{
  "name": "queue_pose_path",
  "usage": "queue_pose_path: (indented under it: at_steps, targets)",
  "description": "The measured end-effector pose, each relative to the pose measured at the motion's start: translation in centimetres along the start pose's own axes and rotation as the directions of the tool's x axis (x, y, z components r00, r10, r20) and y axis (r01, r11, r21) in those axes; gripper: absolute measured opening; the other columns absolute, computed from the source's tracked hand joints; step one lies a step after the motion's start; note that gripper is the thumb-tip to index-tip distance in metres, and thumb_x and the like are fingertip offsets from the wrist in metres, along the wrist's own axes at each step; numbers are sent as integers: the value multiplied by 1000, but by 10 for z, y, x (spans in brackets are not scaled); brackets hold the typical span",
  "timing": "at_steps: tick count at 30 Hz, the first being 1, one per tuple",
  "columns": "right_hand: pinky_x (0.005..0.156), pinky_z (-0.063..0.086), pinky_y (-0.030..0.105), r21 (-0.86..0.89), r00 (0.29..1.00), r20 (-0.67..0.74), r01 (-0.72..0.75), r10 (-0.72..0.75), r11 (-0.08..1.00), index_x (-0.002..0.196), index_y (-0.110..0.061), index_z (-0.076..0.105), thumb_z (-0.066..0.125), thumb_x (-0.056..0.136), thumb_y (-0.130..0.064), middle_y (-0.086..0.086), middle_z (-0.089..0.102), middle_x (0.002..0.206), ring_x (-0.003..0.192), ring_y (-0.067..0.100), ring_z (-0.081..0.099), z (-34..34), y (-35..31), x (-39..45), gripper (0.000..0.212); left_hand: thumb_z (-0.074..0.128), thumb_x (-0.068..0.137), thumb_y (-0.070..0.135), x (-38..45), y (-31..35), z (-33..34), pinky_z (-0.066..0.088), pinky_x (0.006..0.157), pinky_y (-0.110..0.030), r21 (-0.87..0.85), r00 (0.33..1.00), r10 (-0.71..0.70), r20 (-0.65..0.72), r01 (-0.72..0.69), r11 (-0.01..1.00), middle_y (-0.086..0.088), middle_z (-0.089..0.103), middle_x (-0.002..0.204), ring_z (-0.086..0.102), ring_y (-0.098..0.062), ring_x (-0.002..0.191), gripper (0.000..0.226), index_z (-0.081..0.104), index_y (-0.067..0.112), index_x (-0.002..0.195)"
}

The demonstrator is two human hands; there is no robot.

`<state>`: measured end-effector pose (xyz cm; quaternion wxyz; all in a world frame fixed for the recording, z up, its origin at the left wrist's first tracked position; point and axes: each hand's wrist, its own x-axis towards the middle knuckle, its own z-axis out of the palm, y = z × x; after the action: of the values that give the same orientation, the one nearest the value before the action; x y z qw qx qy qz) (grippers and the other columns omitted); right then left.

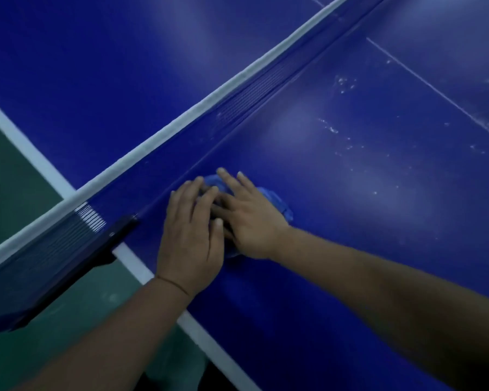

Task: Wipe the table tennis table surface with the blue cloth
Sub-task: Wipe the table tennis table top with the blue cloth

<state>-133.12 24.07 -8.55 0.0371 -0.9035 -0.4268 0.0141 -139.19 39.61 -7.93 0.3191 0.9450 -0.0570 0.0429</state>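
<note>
Cloth (277, 200), blue, bunched flat under both hands beside net (181, 119).

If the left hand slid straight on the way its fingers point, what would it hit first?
Probably the net. The left hand lies flat on the blue cloth, fingers pointing toward the net's foot close ahead; nothing visible lies between, though depth is unclear.
</note>
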Motion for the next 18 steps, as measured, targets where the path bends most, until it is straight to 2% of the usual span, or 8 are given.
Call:
queue_pose_path:
  at_steps: [2, 4, 8, 10, 12, 14, 16, 18]
  targets:
    - [110, 27, 66, -85, 991, -37, -133, 131, 987, 142, -11, 52, 37, 94, -37, 12, 47, 149, 140, 50, 31, 1, 64, 14, 56, 31, 99, 33, 19, 5, 16, 14, 123, -47, 76, 999, 7, 50, -10, 997, -15, 32, 158, 23, -31, 147, 55, 42, 7, 147]
    - [106, 34, 67, -125, 944, -70, -328, 322, 936, 140, -8, 55, 31, 98, -35, 15, 51, 146, 135, 54, 37, -2, 133, 23, 55, 23, 100, 39, 25, 2, 27, 9, 124, -46, 203, 992, -11, 124, -15, 979, -15, 28, 160, 19, -30, 149, 61, 38, 9, 151]
    - [116, 18, 59, -91, 826, -92, -563, 557, 821, 149, -11, 43, 17, 101, -38, 12, 37, 156, 146, 46, 22, -17, 190, 29, 61, 22, 101, 40, 24, -2, 32, 1, 124, -43, 288, 988, -3, 154, -42, 957, -15, 21, 163, 9, -28, 152, 61, 30, 12, 155]
    - [114, 22, 63, -115, 900, -80, -435, 428, 893, 142, -6, 51, 18, 97, -36, 17, 46, 150, 142, 43, 31, -11, 152, 33, 63, 24, 102, 38, 24, -1, 32, 1, 123, -44, 301, 989, 18, 145, -61, 952, -15, 15, 165, 7, -29, 153, 60, 25, 11, 156]
    - [118, 21, 58, -66, 989, -39, -142, 140, 988, 141, -12, 52, 25, 99, -37, 11, 47, 150, 142, 38, 33, 4, 97, 21, 57, 26, 102, 36, 25, -1, 32, 3, 123, -45, 289, 990, 28, 142, -68, 955, -16, 17, 164, 9, -30, 153, 60, 24, 9, 156]
    - [116, 23, 54, -36, 999, 6, 54, -54, 998, 143, -14, 51, 35, 102, -34, 7, 46, 151, 142, 38, 35, -1, 95, 15, 49, 27, 102, 36, 26, -2, 32, 4, 123, -45, 298, 989, 33, 148, -76, 952, -16, 18, 164, 11, -29, 153, 60, 25, 9, 155]
    - [108, 35, 61, -145, 997, -78, -16, 5, 989, 135, -6, 57, 48, 95, -25, 16, 56, 140, 130, 43, 48, -5, 146, 26, 45, 26, 102, 36, 26, -2, 33, 5, 122, -45, 311, 983, 38, 177, -92, 946, -12, 17, 165, 10, -28, 153, 59, 26, 13, 155]
    - [108, 34, 62, -257, 933, -54, -357, 356, 898, 132, -4, 59, 50, 91, -21, 17, 52, 142, 133, 40, 45, -19, 207, 31, 45, 25, 102, 36, 27, -2, 33, 6, 121, -46, 311, 979, 34, 199, -96, 945, -10, 19, 165, 10, -27, 153, 57, 29, 14, 155]
